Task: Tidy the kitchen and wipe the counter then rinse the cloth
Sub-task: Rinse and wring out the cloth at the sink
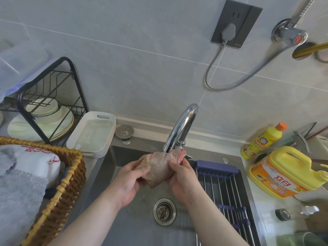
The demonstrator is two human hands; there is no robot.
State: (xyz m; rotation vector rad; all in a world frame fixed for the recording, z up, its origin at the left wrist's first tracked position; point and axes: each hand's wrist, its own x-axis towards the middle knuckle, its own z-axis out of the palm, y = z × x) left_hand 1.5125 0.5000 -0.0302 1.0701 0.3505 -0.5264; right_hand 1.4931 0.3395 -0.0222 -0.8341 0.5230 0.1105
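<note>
Head cam: left hand point(130, 181) and right hand point(181, 180) both grip the one cloth point(159, 167) under the one tap point(182, 125), dead centre over the sink point(134, 224). One drain point(164, 211) at 6 o'clock, one basket point(67, 185) at 9, two yellow bottles at 3: small bottle point(264, 141), jug point(284, 173).

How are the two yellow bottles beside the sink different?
The small bottle is slim with an orange cap; the big jug is wide with a handle. The small bottle stands nearer the wall, the big jug nearer the person. Both are yellow and sit right of the sink.
</note>
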